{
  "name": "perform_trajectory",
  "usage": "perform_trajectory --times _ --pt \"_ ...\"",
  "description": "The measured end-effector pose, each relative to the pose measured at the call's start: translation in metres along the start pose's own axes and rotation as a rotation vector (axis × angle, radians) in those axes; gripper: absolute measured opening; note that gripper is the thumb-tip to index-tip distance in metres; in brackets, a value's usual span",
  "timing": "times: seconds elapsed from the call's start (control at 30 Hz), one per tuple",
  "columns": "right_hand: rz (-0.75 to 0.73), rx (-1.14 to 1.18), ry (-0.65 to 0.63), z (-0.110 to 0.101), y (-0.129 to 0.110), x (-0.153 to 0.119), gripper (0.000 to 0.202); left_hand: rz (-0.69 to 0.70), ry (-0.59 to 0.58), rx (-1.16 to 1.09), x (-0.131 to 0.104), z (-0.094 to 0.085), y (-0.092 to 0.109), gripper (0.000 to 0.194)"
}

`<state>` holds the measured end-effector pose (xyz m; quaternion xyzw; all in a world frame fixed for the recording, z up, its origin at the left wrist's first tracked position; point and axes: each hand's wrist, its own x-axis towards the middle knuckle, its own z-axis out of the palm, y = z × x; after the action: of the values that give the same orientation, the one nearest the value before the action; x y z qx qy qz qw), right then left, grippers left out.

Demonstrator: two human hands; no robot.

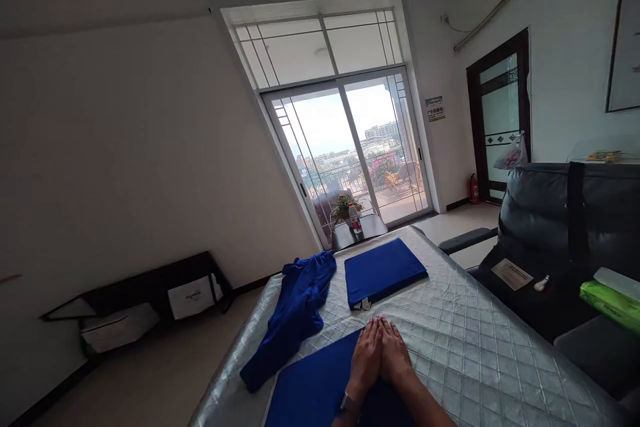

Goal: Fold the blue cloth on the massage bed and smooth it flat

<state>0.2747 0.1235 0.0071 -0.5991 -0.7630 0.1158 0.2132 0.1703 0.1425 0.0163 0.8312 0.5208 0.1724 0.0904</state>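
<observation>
My left hand (pixel 367 353) and my right hand (pixel 395 350) lie side by side, flat with fingers stretched out, their thumb sides touching. Beneath them is a smooth, flat blue cloth (pixel 315 380), and the hands rest at its far right edge; its near part runs out of the picture. A band circles my left wrist. Just beyond my fingertips lies a neatly folded blue cloth (pixel 384 270) with small white tags at its near edge. To the left, a crumpled blue garment (pixel 297 320) is spread loosely. All three rest on a silvery quilted mattress (pixel 465 333).
A dark small table (pixel 359 232) with a flower pot and a bottle (pixel 355 219) stands past the mattress's far end. A black sofa (pixel 540 267) flanks the right side, holding a green pack (pixel 610 300). Boxes (pixel 195 297) sit on a low black rack at left.
</observation>
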Motion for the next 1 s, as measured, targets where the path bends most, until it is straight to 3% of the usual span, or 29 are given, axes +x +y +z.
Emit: perform_trajectory --times 0.13,0.3,0.47,0.57,0.67,1.0 --pt "0.015 -0.002 -0.027 -0.005 -0.005 0.000 0.062 -0.034 -0.044 0.098 -0.014 -0.001 -0.016 0.060" --pt "0.088 -0.005 -0.043 -0.007 -0.012 0.003 0.061 -0.017 0.015 0.282 -0.037 -0.013 -0.044 0.059" --pt "0.100 -0.055 -0.032 -0.009 -0.018 0.002 0.062 -0.073 0.005 0.351 -0.071 -0.035 -0.104 0.053" --pt "0.104 -0.109 -0.039 -0.010 -0.022 0.002 0.062 -0.179 0.062 0.337 -0.095 -0.052 -0.145 0.058" --pt "0.101 -0.153 -0.055 -0.009 -0.023 0.003 0.062 -0.254 0.137 0.326 -0.111 -0.063 -0.173 0.064" --pt "0.081 -0.208 -0.061 0.003 -0.016 0.012 0.064 -0.386 0.210 0.330 -0.117 -0.064 -0.194 0.079"
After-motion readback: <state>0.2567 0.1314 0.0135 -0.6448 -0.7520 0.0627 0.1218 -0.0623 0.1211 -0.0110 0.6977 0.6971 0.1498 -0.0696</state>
